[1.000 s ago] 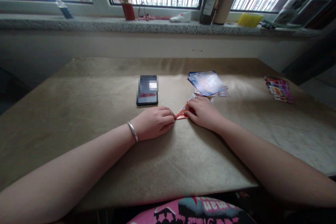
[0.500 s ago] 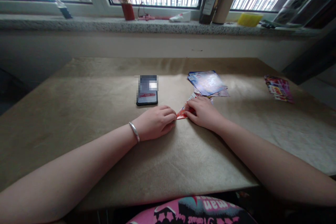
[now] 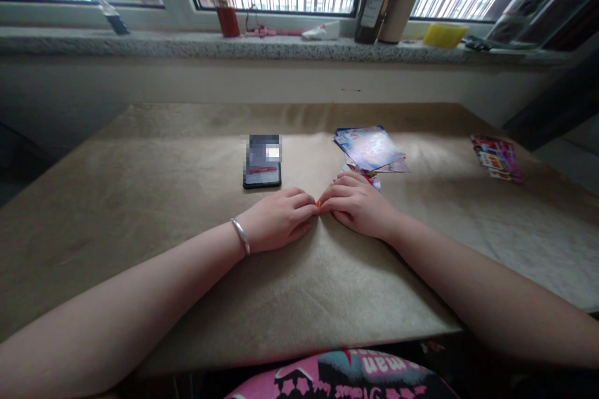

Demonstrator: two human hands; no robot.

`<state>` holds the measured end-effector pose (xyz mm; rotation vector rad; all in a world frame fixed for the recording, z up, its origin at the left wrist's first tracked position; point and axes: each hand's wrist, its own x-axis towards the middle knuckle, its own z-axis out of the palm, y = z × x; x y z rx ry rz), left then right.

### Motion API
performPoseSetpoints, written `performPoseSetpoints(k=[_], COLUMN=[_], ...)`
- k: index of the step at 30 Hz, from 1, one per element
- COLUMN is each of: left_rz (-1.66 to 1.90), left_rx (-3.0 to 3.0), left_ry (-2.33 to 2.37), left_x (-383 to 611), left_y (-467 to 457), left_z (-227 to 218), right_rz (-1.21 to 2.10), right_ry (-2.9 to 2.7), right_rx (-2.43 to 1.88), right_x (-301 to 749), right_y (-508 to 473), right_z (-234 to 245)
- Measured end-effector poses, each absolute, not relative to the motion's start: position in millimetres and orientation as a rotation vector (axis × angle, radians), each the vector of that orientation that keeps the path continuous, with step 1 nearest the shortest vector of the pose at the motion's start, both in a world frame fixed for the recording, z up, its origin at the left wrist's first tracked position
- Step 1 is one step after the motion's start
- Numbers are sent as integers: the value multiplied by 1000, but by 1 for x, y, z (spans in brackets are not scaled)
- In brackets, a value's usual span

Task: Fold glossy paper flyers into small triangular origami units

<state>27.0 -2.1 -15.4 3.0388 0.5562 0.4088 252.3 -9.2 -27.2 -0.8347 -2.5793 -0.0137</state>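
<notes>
A folded piece of patterned paper (image 3: 376,182), red and white, lies on the table mostly beneath my right hand (image 3: 358,202). Its narrow red tip shows between my fingertips. My left hand (image 3: 283,218), with a silver bangle at the wrist, has its fingers closed on that tip from the left. The right fingers are bent together and press on the paper from the other side, touching or nearly touching the left ones. Just beyond the right hand, a stack of blue and purple printed sheets (image 3: 372,146) overlaps the paper's far end.
A phone (image 3: 262,165) lies on the tan table (image 3: 187,137) beyond my left hand. Colourful printed packets or cards (image 3: 496,157) rest at the far right. On the stone windowsill (image 3: 281,47) stand a red container (image 3: 228,19), a dark jar (image 3: 373,9) and a yellow box (image 3: 444,35).
My right hand has slid left and toward me along the paper, so its fingertips meet the left ones at the red tip. The left hand has barely moved.
</notes>
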Motion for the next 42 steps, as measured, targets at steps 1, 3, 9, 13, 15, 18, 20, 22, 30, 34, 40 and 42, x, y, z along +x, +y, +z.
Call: performPoseSetpoints(k=[1, 3, 9, 13, 15, 18, 20, 22, 30, 34, 40, 42], left_rz=[411, 413, 414, 408, 401, 395, 403, 413, 400, 388, 374, 381], left_rx=[3039, 3037, 3033, 3013, 3008, 2989, 2974, 2961, 2963, 3024, 3075, 3083], left_ry=[554, 551, 530, 481, 453, 421, 406, 399, 430, 500, 476, 465], left_x=[27, 27, 26, 24, 23, 21, 19, 18, 21, 25, 24, 23], left_y=[-2, -2, 1, 3, 5, 7, 8, 8, 6, 1, 3, 4], left_z=[-16, -16, -17, -15, -15, -16, -16, -17, -17, -15, -14, -14], right_rz=[1, 21, -10, -66, -85, -74, -52, -13, 77, 76, 114, 101], right_ry=[-2594, -2612, -2666, -2691, -2704, -2714, -2705, -2693, -2651, -2641, -2613, -2620], right_rx=[-815, -803, -815, -830, -832, -838, -837, -809, -753, -775, -743, -750], right_x=[252, 253, 253, 256, 258, 261, 262, 262, 261, 259, 250, 248], right_y=[-9, -10, -10, -11, -12, -11, -10, -10, -8, -8, -11, -12], right_z=[-27, -26, -22, -17, -16, -16, -16, -17, -21, -22, -25, -26])
